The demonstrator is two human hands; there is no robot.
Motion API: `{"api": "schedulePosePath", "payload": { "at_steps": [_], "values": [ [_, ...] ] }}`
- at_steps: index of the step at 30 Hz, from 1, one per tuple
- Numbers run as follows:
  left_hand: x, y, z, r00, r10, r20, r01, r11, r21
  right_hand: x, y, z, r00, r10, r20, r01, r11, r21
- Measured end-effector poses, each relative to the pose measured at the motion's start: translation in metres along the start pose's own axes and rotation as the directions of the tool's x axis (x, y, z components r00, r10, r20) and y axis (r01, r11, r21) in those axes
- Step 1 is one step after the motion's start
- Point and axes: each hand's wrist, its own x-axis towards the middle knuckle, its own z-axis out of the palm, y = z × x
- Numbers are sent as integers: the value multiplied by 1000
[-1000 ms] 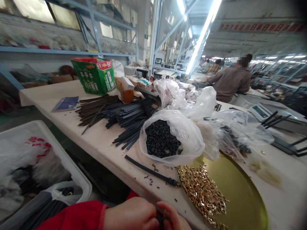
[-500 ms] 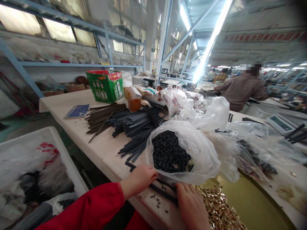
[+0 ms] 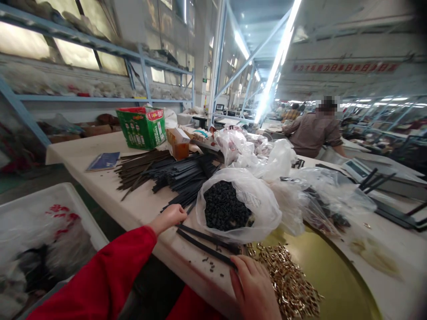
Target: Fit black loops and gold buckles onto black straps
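pale worktop [image 3: 142, 210] bears two dark strips [image 3: 210, 252] laid out at the bag's [image 3: 267, 210] seven o'clock, the pile [image 3: 182, 175] seemingly remaining at ten, left hand [image 3: 168, 217] curled in, right hand's [image 3: 255, 284] fingers loosely bent at one strip's end, both grips unclear.

Polished gold next to dead-matt black

So the gold-coloured metal links [image 3: 293, 284] are properly shiny, hard highlights everywhere, while the tray [image 3: 336, 266] under them is smooth with a softer brassy sheen. The black strips [image 3: 207, 250] look matt, leather or rubber, honestly can't tell which. Same dull finish on the little loops [image 3: 225, 206] inside that thin, cloudy plastic bag [image 3: 265, 213]. Green carton [image 3: 138, 131] is printed cardboard, slightly glossy. White tub [image 3: 83, 218]: smooth plastic. Red sleeve [image 3: 110, 262]: matt cloth. Counter [image 3: 78, 149] has a pale, dull top, smooth-ish.
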Motion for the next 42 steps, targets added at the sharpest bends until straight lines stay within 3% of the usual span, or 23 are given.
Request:
{"api": "schedulePosePath", "payload": {
  "at_steps": [3,5,6,8,9,10,11,14,16,18,19,22,25,26,31,36,42],
  "values": [
    [-61,13,19,991,39,128,-11,977,-212,-6,-24,-1,970,118,211,-192,905,379],
    [-109,22,46,963,89,256,-1,945,-328,-7,-40,2,903,180,389,-393,712,582],
    [-130,26,61,921,157,356,44,867,-497,-7,-46,3,864,198,463,-481,598,641],
    [-161,30,87,849,311,427,64,742,-667,-9,-53,6,798,226,559,-598,412,688],
    [-169,31,96,810,356,466,92,708,-700,-12,-55,7,779,248,576,-626,363,690],
    [-171,31,101,798,368,477,126,671,-730,-16,-57,7,767,264,585,-641,346,685],
    [-169,31,103,815,349,463,167,623,-764,-20,-59,6,762,279,584,-647,353,676],
    [-139,34,92,941,128,313,244,382,-891,-33,-69,2,758,263,597,-640,478,601],
    [-114,43,77,972,17,233,219,279,-935,-36,-76,-4,730,197,654,-621,591,515],
    [-95,52,60,986,16,166,154,294,-943,-30,-75,-15,732,143,666,-549,702,453],
    [-87,57,51,990,45,137,113,343,-932,-23,-70,-21,766,133,629,-492,751,441],
    [-73,64,33,977,149,155,46,560,-827,14,-35,-43,929,180,324,-293,891,346],
    [-64,62,31,942,184,280,88,671,-736,66,15,-51,969,222,111,-230,971,70],
    [-62,61,34,928,184,324,119,676,-728,83,31,-48,965,239,108,-234,970,-60],
    [-46,56,57,849,166,502,327,581,-745,140,81,-5,933,285,218,-233,944,-235],
    [-32,54,64,795,182,579,443,478,-759,153,92,27,910,280,306,-173,927,-334],
    [-32,54,66,783,160,602,467,489,-737,153,94,23,919,229,322,-144,953,-267]
  ]
}}
